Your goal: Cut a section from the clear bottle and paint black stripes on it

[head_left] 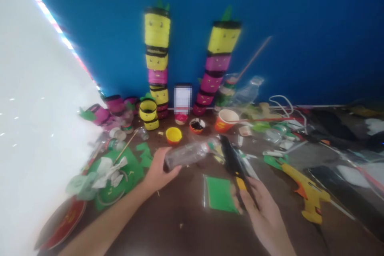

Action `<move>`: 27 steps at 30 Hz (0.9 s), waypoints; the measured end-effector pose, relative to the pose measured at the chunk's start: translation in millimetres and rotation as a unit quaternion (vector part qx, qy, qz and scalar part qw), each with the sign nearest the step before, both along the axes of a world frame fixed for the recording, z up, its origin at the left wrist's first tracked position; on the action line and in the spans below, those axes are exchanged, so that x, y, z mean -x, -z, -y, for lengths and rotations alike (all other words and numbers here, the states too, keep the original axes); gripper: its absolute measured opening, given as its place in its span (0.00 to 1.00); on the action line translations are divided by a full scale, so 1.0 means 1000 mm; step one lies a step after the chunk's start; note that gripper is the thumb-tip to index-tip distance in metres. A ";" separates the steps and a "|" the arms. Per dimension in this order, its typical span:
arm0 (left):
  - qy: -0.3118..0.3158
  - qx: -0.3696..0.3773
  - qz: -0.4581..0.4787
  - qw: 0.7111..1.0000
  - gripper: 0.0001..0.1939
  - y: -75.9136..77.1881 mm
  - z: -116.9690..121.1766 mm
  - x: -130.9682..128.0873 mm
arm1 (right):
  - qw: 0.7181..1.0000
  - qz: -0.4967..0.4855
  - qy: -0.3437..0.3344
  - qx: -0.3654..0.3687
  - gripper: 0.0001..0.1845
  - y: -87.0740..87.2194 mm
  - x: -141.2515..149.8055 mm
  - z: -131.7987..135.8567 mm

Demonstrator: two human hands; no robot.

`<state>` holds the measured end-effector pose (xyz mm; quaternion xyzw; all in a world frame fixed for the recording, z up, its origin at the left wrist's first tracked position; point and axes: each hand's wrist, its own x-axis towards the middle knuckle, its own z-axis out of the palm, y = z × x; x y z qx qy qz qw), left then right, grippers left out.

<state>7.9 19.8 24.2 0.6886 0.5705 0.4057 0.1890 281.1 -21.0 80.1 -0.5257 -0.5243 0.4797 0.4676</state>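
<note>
My left hand (160, 172) is wrapped around the base end of a clear plastic bottle (187, 154), which lies tilted with its neck pointing right. In my right hand (259, 204) is a black utility knife (231, 158) with a yellow slider, blurred by motion; whether its blade is out I cannot tell. Its far end is close to the bottle's neck. Below the knife, a green square packet (221, 194) lies on the table, partly hidden by my right fingers.
Two tall stacks of yellow and magenta painted pots (157, 30) (212, 82) stand against the blue wall. A yellow glue gun (309, 192) lies right. An orange paper cup (226, 122), a small yellow cup (174, 136), green scraps (132, 164) and a red bowl (67, 224) surround the work area.
</note>
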 end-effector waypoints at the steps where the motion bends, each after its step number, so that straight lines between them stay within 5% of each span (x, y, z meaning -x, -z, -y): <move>1: 0.002 0.000 0.002 1.000 0.28 -0.001 0.000 0.000 | 0.999 0.050 0.004 -0.010 0.14 0.004 -0.004 0.001; 4: 0.004 -0.001 0.006 1.000 0.28 -0.002 0.000 0.000 | 0.977 0.207 -0.008 -0.044 0.15 0.013 -0.012 0.003; 7: 0.006 -0.001 0.011 1.000 0.30 -0.001 -0.001 0.001 | 0.924 0.353 -0.030 -0.144 0.22 0.013 -0.015 0.006; 12: 0.022 -0.004 0.011 1.000 0.28 0.000 -0.003 0.002 | 0.854 0.417 -0.078 -0.301 0.27 0.008 -0.009 0.010; 22: -0.004 0.031 0.012 0.999 0.33 -0.004 -0.001 0.001 | 0.837 0.423 -0.091 -0.336 0.29 0.004 -0.008 0.006; 27: -0.017 0.034 0.035 0.999 0.16 -0.007 0.000 0.003 | 0.831 0.425 -0.065 -0.352 0.27 0.001 -0.011 0.012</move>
